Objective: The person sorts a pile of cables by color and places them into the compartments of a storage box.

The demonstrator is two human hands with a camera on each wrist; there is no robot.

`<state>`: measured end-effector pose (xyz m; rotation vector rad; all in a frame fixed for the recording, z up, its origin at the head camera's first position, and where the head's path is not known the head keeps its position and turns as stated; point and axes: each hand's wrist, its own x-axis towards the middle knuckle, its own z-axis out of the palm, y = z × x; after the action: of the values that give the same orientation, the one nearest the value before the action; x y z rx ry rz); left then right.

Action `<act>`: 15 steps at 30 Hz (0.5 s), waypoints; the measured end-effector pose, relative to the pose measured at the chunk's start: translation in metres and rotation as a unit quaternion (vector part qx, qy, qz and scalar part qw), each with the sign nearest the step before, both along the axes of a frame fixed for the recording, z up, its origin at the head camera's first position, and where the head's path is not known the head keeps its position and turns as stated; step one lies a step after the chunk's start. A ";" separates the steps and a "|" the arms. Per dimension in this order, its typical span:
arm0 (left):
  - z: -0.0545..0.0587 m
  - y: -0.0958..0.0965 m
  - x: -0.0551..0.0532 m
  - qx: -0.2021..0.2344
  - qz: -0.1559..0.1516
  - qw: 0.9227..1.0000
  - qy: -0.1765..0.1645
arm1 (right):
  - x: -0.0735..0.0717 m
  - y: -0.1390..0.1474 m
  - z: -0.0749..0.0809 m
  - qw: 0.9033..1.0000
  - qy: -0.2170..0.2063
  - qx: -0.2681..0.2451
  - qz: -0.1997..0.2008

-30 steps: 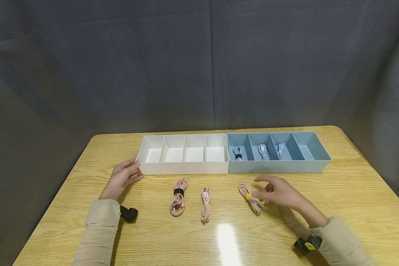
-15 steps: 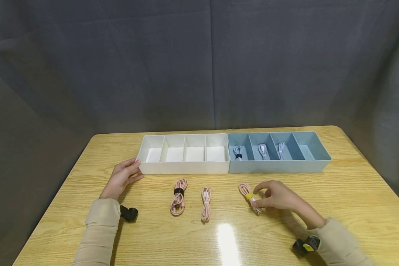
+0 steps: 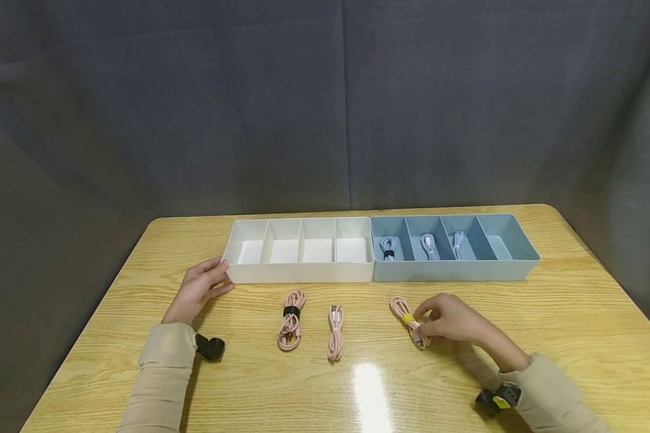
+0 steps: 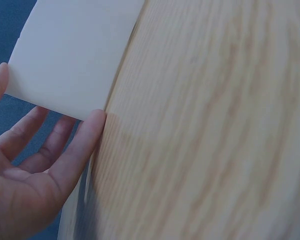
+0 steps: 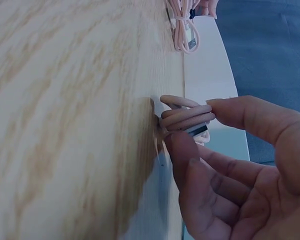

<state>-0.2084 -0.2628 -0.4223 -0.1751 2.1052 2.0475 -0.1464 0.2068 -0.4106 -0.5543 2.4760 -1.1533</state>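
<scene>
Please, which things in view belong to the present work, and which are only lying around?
Probably in the work:
yellow-tied cable, pinched by the right hand
two other pink cables
white tray, touched by the left hand
blue tray, holding three blue cables

Probably only surroundings:
dark curtain
worn wrist cameras

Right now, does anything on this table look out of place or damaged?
Nothing looks damaged or spilled. The white tray and blue tray sit neatly end to end. Only the yellow-banded pink cable looks askew, slanting more than the other two pink cables, and the right hand pinches it.
</scene>
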 end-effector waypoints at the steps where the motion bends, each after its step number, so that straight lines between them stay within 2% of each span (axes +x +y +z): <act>1: 0.000 0.000 0.000 0.000 0.000 1.000 0.000 | 0.000 0.000 0.000 1.000 -0.007 -0.005 -0.003; 8: -0.001 -0.001 0.000 0.003 0.001 1.000 -0.002 | 0.002 0.001 -0.001 0.997 -0.060 -0.035 -0.027; 15: -0.001 -0.001 0.000 0.002 0.002 1.000 0.000 | 0.002 0.003 -0.004 0.995 -0.078 -0.059 -0.026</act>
<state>-0.2086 -0.2639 -0.4235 -0.1771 2.1026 2.0535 -0.1445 0.2101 -0.4142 -0.4171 2.3133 -1.3175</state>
